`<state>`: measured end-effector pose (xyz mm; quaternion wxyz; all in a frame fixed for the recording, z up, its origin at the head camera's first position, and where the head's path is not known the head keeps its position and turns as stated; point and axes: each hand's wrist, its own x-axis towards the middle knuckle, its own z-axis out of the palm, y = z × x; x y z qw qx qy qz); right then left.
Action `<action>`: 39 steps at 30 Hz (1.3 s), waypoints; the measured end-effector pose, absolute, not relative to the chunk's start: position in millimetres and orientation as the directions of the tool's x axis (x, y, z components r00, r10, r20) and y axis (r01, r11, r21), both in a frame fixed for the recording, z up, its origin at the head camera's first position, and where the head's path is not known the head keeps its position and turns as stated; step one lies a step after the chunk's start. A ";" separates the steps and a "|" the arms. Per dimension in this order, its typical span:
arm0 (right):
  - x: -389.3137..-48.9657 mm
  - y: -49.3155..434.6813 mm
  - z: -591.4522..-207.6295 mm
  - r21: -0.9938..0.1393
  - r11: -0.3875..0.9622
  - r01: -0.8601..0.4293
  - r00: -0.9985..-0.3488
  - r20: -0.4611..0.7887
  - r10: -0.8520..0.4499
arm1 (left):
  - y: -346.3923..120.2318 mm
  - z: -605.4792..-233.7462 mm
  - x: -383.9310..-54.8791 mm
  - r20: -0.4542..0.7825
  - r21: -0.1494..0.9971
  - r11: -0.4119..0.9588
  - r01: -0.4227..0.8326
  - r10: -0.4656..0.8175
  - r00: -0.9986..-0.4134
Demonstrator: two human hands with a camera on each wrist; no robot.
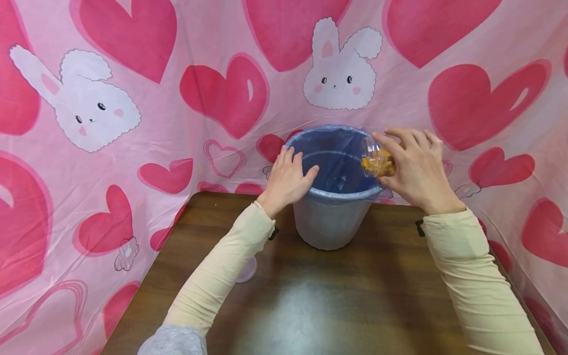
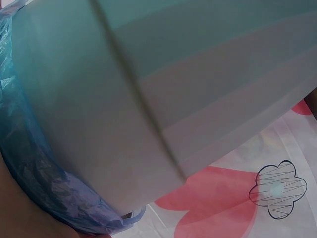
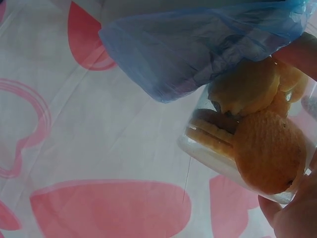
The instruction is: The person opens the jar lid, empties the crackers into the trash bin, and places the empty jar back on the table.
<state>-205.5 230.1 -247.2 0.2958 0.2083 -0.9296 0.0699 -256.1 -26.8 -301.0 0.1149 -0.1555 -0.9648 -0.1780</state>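
Note:
A light-coloured bin (image 1: pixel 330 222), lined with a thin blue plastic bag (image 1: pixel 333 143), stands upright on the table. My left hand (image 1: pixel 287 178) rests on the near-left part of its rim, fingers extended over the bag's edge. At the right side of the rim, my right hand (image 1: pixel 416 166) holds a clear jar (image 1: pixel 368 148) tipped on its side, its mouth towards the bin's inside. Orange-brown, biscuit-like pieces (image 3: pixel 270 151) lie inside the jar, some round and one layered. The bin's bottom is hard to make out.
A round, translucent lid-like disc (image 1: pixel 248 270) lies on the brown wooden table (image 1: pixel 310 305), partly behind my left forearm. Pink cloth (image 1: pixel 222 39) with hearts and rabbits hangs behind and at both sides. Small black pieces (image 1: pixel 419 228) sit near the table's back edge.

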 end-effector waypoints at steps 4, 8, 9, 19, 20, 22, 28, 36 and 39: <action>-204.7 230.4 -246.3 0.000 0.906 -0.423 -0.743 0.573 -0.346 | -26.3 -301.2 -256.1 0.277 0.310 0.888 0.340 0.258 -0.926; -204.0 230.4 -245.5 0.009 0.907 -0.421 -0.740 0.575 -0.349 | -26.4 -301.0 -255.6 0.275 0.314 0.887 0.338 0.256 -0.927; -203.8 230.4 -245.3 0.011 0.907 -0.421 -0.739 0.576 -0.350 | -26.4 -301.0 -255.6 0.274 0.314 0.888 0.337 0.255 -0.927; -203.6 229.2 -244.2 0.024 0.906 -0.422 -0.734 0.577 -0.357 | -26.4 -301.4 -255.4 0.277 0.315 0.887 0.338 0.255 -0.926; -203.6 229.2 -244.1 0.024 0.907 -0.421 -0.735 0.576 -0.357 | -26.5 -301.5 -255.4 0.277 0.314 0.887 0.339 0.256 -0.926; -203.7 229.3 -244.0 0.025 0.907 -0.420 -0.737 0.574 -0.357 | -26.5 -301.5 -255.5 0.280 0.314 0.886 0.340 0.256 -0.925; -204.4 229.6 -244.6 0.029 0.904 -0.426 -0.732 0.577 -0.363 | -26.6 -301.4 -255.9 0.287 0.312 0.887 0.341 0.254 -0.924; -205.3 229.0 -244.2 0.057 0.899 -0.435 -0.713 0.588 -0.382 | -26.2 -301.3 -256.1 0.287 0.310 0.887 0.342 0.256 -0.923; -205.4 228.8 -244.1 0.070 0.895 -0.440 -0.704 0.592 -0.393 | -26.1 -301.4 -256.2 0.288 0.305 0.889 0.342 0.256 -0.923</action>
